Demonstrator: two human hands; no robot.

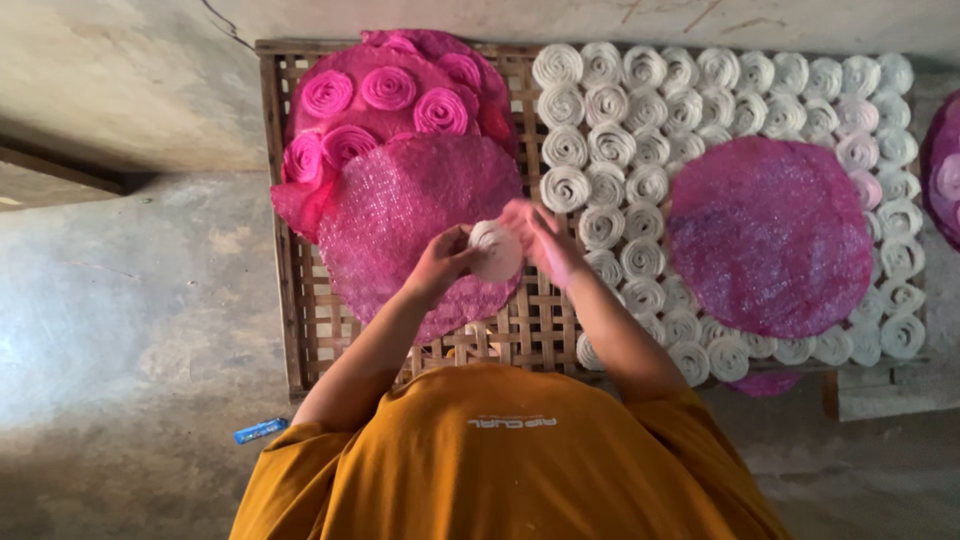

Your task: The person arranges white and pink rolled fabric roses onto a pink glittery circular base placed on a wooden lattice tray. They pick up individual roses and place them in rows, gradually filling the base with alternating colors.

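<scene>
My left hand (440, 262) and right hand (540, 238) hold one white coil (496, 250) between them above the bamboo rack (300, 330). I count six pink coils (388, 88) done on the pink sheets (420, 220); dozens of white coils (640, 120) remain, I judge.

A woven bamboo rack (300, 330) is set on a grey concrete floor (120, 300). A small blue packet (261, 431) is seen on the floor beside the rack's near left corner.
</scene>
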